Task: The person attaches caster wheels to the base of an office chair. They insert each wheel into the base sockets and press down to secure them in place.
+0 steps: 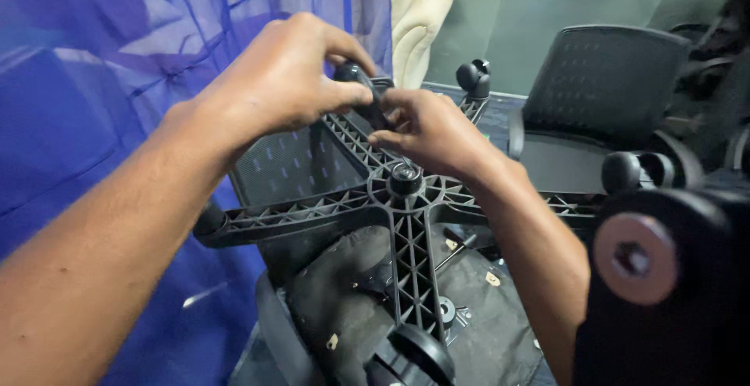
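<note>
Both hands' fingers (344, 93) gripping black caster (355, 73) on star base (406, 198), mesh chair (605, 81) behind, blue netting (117, 58) left.

The left hand (285, 73) covers most of the caster (355, 73) at the far arm's tip, so only a dark sliver peeks past the thumb. The right hand (426, 128) blocks that ribbed arm of the chair base (406, 198) on its way to the hub. The near caster (422, 351) runs off the bottom edge. A big black part with a round metal disc (634, 257) sits blurred, too close to tell, and is cut by the right edge. The second chair (601, 97) is half hidden behind it.
</note>
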